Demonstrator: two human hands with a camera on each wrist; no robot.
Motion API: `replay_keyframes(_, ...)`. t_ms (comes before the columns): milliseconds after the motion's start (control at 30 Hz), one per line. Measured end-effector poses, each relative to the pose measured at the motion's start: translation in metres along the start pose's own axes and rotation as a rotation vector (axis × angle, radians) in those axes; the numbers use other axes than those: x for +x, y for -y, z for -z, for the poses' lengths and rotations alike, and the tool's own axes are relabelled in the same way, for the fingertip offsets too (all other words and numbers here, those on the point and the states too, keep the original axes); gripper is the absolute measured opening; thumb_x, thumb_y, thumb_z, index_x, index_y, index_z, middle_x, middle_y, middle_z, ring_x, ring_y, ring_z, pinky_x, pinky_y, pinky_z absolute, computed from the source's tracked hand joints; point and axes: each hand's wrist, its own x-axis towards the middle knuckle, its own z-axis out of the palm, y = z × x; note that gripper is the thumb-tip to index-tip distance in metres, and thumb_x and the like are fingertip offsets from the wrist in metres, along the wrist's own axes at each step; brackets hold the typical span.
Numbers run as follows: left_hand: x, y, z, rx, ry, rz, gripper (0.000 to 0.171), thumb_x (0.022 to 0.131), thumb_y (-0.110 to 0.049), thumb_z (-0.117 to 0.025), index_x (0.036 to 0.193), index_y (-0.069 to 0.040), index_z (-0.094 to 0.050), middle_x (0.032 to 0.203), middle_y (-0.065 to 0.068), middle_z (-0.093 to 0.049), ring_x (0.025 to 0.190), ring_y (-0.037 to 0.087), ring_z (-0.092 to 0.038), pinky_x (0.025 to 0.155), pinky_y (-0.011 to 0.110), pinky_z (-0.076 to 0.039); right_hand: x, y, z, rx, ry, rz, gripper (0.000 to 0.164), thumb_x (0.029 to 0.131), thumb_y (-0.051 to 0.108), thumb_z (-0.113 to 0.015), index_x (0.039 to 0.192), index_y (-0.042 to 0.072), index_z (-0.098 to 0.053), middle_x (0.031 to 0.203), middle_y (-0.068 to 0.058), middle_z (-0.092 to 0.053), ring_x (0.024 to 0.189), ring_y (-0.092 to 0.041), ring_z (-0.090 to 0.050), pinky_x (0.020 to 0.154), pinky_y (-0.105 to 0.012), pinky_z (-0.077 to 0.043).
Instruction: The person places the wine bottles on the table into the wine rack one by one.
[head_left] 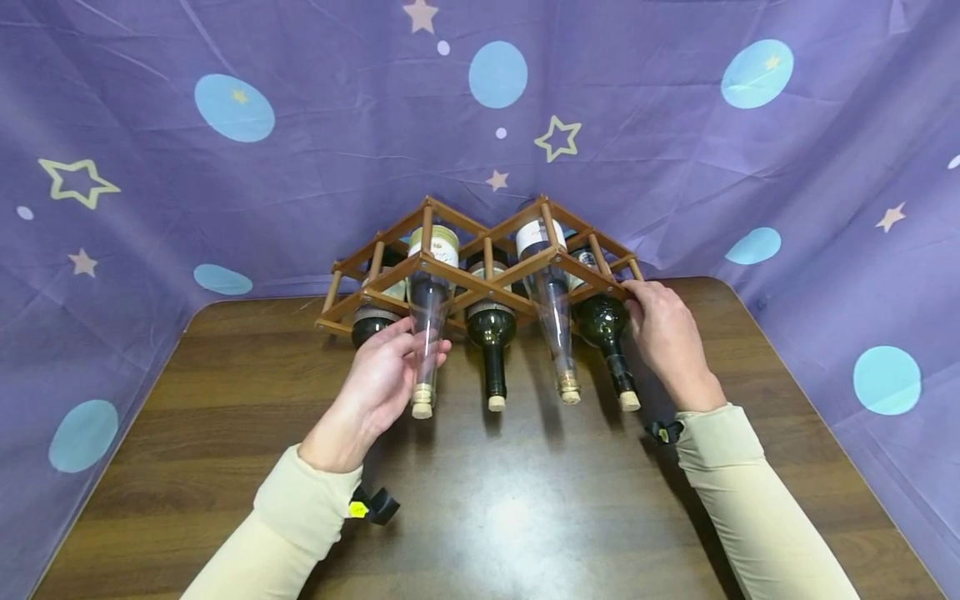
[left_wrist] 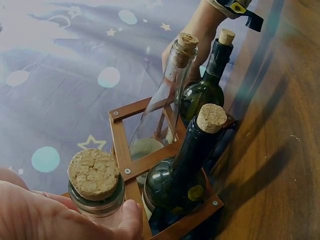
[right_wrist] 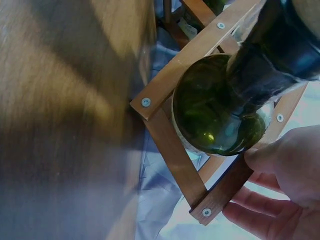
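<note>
A wooden lattice wine rack (head_left: 490, 289) stands at the back of the table, with several corked bottles lying in it, necks toward me. My left hand (head_left: 378, 375) holds the neck of the left clear glass bottle (head_left: 429, 333); fingers show through the glass. In the left wrist view, its cork (left_wrist: 93, 173) faces the camera, with my thumb beside the neck. At the rack's right end my right hand (head_left: 667, 329) pinches a wooden slat, next to a dark green bottle (head_left: 602, 321). The right wrist view shows that thumb on the slat (right_wrist: 227, 187) and fingers behind it.
Another green bottle (head_left: 491, 329) sits in the middle of the rack, and a second clear bottle (head_left: 553, 312) right of it. A dark bottle (head_left: 371, 325) is partly hidden behind my left hand. Purple star-printed cloth (head_left: 337, 150) hangs behind the wooden table (head_left: 225, 417).
</note>
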Motion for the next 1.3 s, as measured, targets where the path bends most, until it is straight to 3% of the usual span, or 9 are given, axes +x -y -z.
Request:
replay_keyframes(200, -0.003, -0.002, -0.003, 0.037, -0.007, -0.003, 0.053, 0.106, 0.004, -0.043, 0.158, 0.006, -0.028, 0.151, 0.025, -0.040, 0.104, 0.018, -0.069, 0.106, 0.031, -0.052, 0.001, 0.000, 0.003, -0.006, 0.004, 0.006, 0.028, 0.098, -0.008, -0.065, 0.124, -0.003, -0.070, 0.110, -0.024, -0.070, 0.104, -0.046, -0.066, 0.091, -0.062, -0.052)
replay_keyframes(433, -0.004, -0.002, -0.005, 0.065, 0.012, -0.004, 0.061, 0.105, 0.006, -0.047, 0.161, 0.005, -0.023, 0.156, 0.026, -0.035, 0.106, 0.018, -0.067, 0.110, 0.033, -0.050, 0.000, 0.000, 0.005, -0.011, 0.006, -0.001, 0.028, 0.097, -0.008, -0.066, 0.125, -0.004, -0.070, 0.111, -0.024, -0.070, 0.105, -0.046, -0.066, 0.091, -0.061, -0.052)
replay_keyframes(767, -0.002, -0.001, -0.003, 0.070, 0.014, -0.019, 0.057, 0.105, 0.007, -0.047, 0.159, 0.007, -0.028, 0.155, 0.026, -0.036, 0.103, 0.017, -0.068, 0.104, 0.029, -0.053, 0.001, 0.000, 0.004, 0.000, -0.004, 0.021, 0.028, 0.097, -0.008, -0.066, 0.124, -0.004, -0.070, 0.111, -0.025, -0.070, 0.104, -0.046, -0.066, 0.091, -0.061, -0.052)
replay_keyframes(867, -0.003, -0.001, -0.002, 0.070, -0.001, -0.017, 0.062, 0.105, 0.006, -0.047, 0.162, 0.006, -0.022, 0.155, 0.026, -0.037, 0.104, 0.017, -0.067, 0.105, 0.029, -0.053, 0.001, 0.000, 0.003, 0.000, -0.004, 0.021, 0.028, 0.097, -0.008, -0.066, 0.125, -0.004, -0.070, 0.111, -0.024, -0.070, 0.103, -0.046, -0.066, 0.091, -0.061, -0.052)
replay_keyframes(1067, -0.008, -0.002, -0.003, 0.103, -0.058, -0.035, 0.079, 0.102, 0.008, -0.043, 0.167, 0.003, 0.001, 0.160, 0.026, -0.034, 0.130, 0.024, -0.053, 0.117, 0.032, -0.039, 0.001, 0.001, 0.002, 0.003, 0.001, 0.003, 0.030, 0.099, -0.005, -0.066, 0.129, -0.004, -0.068, 0.117, -0.024, -0.069, 0.110, -0.045, -0.065, 0.096, -0.060, -0.052)
replay_keyframes(1167, -0.010, -0.003, -0.003, 0.153, -0.076, -0.067, 0.077, 0.102, 0.007, -0.043, 0.167, 0.004, -0.003, 0.164, 0.027, -0.029, 0.138, 0.029, -0.045, 0.121, 0.038, -0.033, 0.002, 0.003, 0.005, 0.007, 0.001, -0.006, 0.031, 0.100, -0.003, -0.066, 0.131, -0.003, -0.067, 0.120, -0.024, -0.069, 0.112, -0.044, -0.065, 0.098, -0.059, -0.052)
replay_keyframes(1300, -0.013, -0.008, -0.004, 0.234, -0.110, -0.120, 0.073, 0.103, 0.006, -0.046, 0.166, 0.004, -0.011, 0.167, 0.026, -0.026, 0.140, 0.032, -0.044, 0.120, 0.041, -0.036, 0.002, 0.007, 0.012, 0.006, 0.004, -0.019, 0.032, 0.101, 0.000, -0.067, 0.132, -0.003, -0.067, 0.122, -0.024, -0.068, 0.114, -0.044, -0.064, 0.100, -0.059, -0.051)
